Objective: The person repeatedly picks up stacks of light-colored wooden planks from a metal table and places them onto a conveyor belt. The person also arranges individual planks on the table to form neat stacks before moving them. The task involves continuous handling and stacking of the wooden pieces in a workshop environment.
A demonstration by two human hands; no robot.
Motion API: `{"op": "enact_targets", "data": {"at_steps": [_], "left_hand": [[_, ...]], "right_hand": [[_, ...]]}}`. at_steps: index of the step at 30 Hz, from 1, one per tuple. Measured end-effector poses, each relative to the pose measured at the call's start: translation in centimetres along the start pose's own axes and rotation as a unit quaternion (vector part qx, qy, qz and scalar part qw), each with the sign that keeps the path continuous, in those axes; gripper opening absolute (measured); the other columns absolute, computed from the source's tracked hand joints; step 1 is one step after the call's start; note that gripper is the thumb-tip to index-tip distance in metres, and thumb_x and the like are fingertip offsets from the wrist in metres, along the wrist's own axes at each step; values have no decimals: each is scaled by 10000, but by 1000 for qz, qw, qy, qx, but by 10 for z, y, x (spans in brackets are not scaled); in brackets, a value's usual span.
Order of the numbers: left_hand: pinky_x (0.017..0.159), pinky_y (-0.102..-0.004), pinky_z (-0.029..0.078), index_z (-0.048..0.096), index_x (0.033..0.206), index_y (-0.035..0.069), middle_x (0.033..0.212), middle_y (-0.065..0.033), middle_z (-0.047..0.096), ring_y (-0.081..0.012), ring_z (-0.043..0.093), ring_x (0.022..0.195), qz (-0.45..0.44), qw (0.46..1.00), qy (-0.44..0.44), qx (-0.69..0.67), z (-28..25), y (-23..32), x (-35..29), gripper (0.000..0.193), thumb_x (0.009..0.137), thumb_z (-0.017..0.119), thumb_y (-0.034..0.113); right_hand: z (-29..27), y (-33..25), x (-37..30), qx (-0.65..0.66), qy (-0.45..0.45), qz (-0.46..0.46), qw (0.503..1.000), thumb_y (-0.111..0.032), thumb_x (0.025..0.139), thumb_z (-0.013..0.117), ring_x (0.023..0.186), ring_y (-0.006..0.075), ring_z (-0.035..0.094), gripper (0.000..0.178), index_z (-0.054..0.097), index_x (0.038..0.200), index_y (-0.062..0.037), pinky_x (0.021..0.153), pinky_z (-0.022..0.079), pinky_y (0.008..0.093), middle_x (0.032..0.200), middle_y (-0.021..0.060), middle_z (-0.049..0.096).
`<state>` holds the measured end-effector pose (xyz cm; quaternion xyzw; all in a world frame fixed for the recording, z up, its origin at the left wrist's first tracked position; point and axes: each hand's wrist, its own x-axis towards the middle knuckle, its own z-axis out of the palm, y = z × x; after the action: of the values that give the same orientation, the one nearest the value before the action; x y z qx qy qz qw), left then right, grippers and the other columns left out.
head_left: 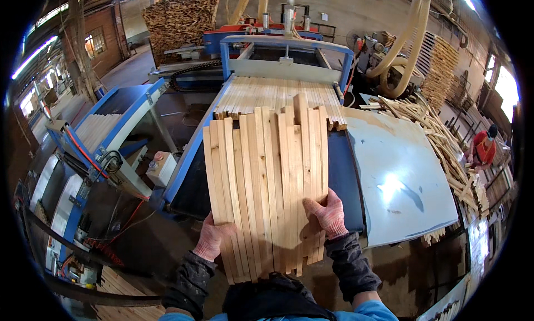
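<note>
A wide row of pale wooden strips (pixel 267 182) lies between my two gloved hands, over the near end of a dark conveyor belt (pixel 192 182). My left hand (pixel 214 236) grips the row's left edge, thumb on top. On the right edge, my right hand (pixel 327 214) presses in the same way, its thumb over the strips. The fingers of both hands are partly hidden beneath the wood. The strips' ends are uneven, and one strip sticks out at the far end. Beyond them, more strips (pixel 272 90) lie side by side on the belt, up to a blue frame (pixel 286 41).
A smooth metal-topped table (pixel 400 171) adjoins the belt on the right, with a heap of loose strips (pixel 439 140) behind it. A person in red (pixel 483 148) is at the far right. Another blue conveyor (pixel 105 121) stands left, near a white control box (pixel 161 168).
</note>
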<state>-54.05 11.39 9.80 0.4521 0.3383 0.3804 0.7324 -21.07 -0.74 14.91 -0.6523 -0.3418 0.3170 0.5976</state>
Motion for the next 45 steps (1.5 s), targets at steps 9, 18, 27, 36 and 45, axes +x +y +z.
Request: {"op": "enact_targets", "data": {"at_steps": [9,18,27,36,45], "left_hand": [[949,-386,595,649,1372,26,1224,-87,730,-229,717,1081,-71,997,-6,-41,-8,-20,24,589,817,814,133],[1052,-439,543,581,1430,-58,1345,-147,675,-289,667,1202,-115,987,-104,-31,-58,-41,96,636,916,654,311],[1083,-455,496,544,1463,18,1336,-147,640,-302,593,1226,-247,964,-96,7,-148,-76,161,451,1100,555,285],[945,-411,566,670,1285,-56,1201,-148,718,-264,699,1076,-179,976,-109,56,-107,-50,191,489,943,661,293],[1095,-434,515,441,1553,6,1344,-152,629,-268,620,1234,-181,973,-107,94,-98,-2,225,843,849,837,250]], "right_hand": [[6,0,21,4,-16,20,1000,-204,869,911,1018,137,722,644,623,1400,20,884,605,314,1170,84,766],[31,11,51,-146,18,88,985,-418,807,837,983,277,764,534,750,1165,-31,904,599,411,1052,146,800],[43,55,68,-224,36,131,965,-517,796,856,1158,364,705,651,718,1180,-10,989,558,437,1171,205,745],[73,77,97,-161,35,183,969,-429,849,800,889,257,775,443,797,1024,-22,864,608,407,943,132,806],[107,123,133,-108,54,221,968,-368,881,882,1001,216,763,595,689,1268,40,912,606,363,1134,144,794]]}}
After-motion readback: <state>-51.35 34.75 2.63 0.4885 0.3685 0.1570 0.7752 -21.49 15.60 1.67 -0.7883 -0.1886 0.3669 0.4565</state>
